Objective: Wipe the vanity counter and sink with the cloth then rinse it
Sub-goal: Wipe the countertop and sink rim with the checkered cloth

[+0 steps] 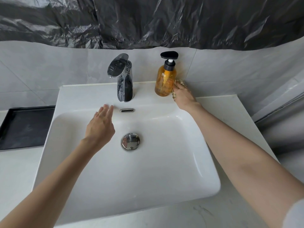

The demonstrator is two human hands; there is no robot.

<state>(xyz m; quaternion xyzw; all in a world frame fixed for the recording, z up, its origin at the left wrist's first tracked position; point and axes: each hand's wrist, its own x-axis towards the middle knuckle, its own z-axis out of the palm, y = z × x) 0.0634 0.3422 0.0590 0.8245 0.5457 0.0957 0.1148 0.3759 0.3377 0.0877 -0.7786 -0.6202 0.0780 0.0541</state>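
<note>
A white rectangular sink (164, 170) sits on a pale marble vanity counter (230, 109). My right hand (182, 94) presses a beige cloth (181, 83) onto the sink's back right ledge, right beside an amber soap bottle (165, 81). Most of the cloth is hidden under the hand, and only its frayed edges show. My left hand (100, 124) hovers over the basin with straight fingers and holds nothing. Its fingertips point at the chrome faucet (123, 79).
A chrome drain plug (130, 141) lies in the basin's middle, with an overflow slot (127, 110) above it. A black tray (24, 127) stands on the counter at the left. Black plastic sheeting (148, 22) covers the wall above the grey tiles.
</note>
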